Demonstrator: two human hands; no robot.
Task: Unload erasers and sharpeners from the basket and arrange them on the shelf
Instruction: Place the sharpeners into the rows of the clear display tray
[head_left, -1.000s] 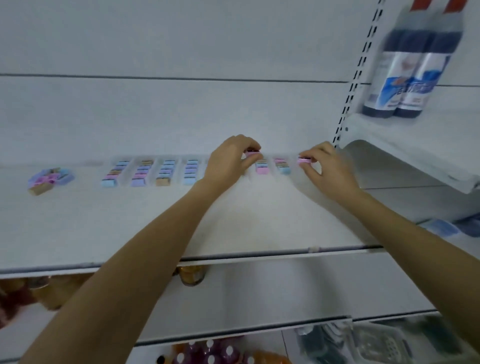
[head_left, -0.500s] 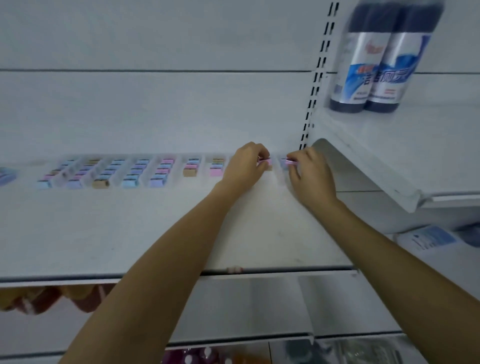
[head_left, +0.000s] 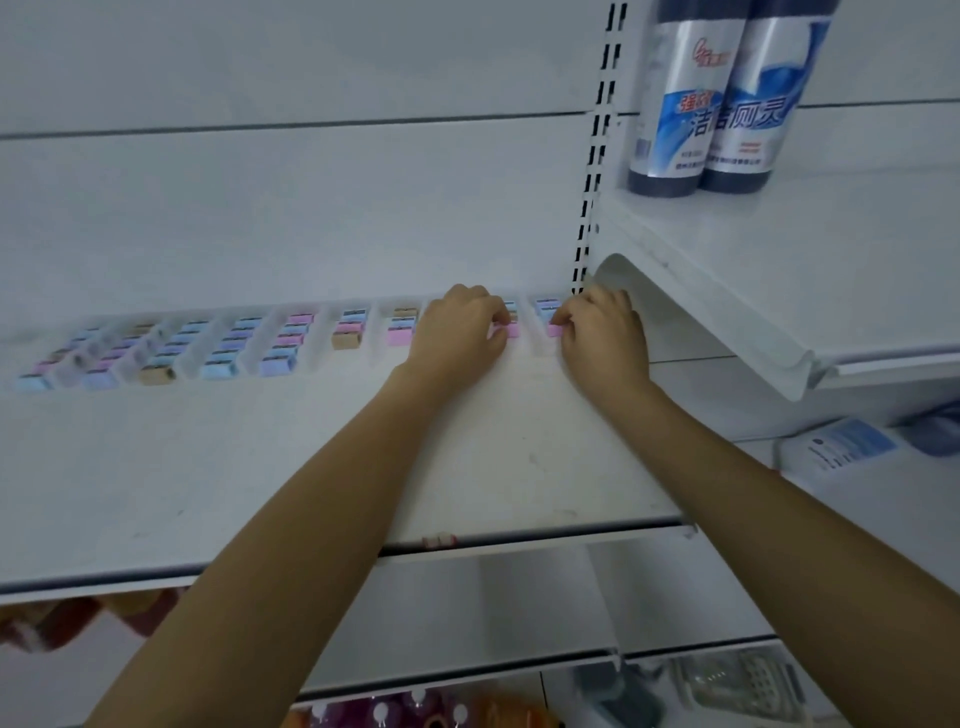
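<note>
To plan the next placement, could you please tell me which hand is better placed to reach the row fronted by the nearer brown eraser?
Probably the left. The left hand is nearer that brown eraser; the right hand sits beside the slotted upright and would have to cross over. Both pinch pink erasers.

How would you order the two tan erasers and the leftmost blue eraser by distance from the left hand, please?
1. Tan eraser, a little left of the left hand.
2. Other tan eraser, further left along the row.
3. Blue eraser, at the row's far left end.
</note>
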